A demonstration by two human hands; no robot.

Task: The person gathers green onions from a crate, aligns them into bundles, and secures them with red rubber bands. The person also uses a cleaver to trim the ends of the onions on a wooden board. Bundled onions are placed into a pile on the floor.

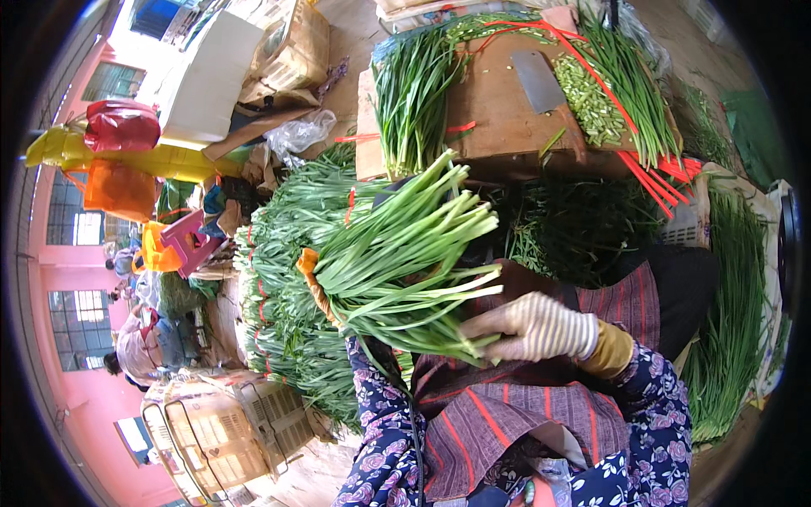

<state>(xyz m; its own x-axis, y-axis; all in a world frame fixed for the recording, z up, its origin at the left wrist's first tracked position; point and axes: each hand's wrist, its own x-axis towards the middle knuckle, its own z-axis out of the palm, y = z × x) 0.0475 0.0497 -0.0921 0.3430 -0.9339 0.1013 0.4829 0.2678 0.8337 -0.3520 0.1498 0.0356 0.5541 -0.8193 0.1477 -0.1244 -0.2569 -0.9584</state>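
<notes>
My left hand [315,285], in an orange-brown glove, grips a loose bunch of long green garlic chives [399,247] around its left side. The pale cut ends fan out to the right. My right hand [532,326], in a striped knit glove and blurred, is at the bunch's lower right edge; its fingertips are partly hidden by stalks, and its grip is unclear. Beyond the bunch, a cleaver [538,82] lies on a brown board [488,127] beside chopped stalk pieces [586,95]. Red ties [652,184] hang over the board's near right edge.
Tied chive bundles [285,304] are piled at left. More chives lie on the board's left [415,95] and right [633,89]. Loose greens [570,222] lie below the board, long ones [728,304] at far right. Plastic crates [215,424] stand lower left; a person [139,345] is behind them.
</notes>
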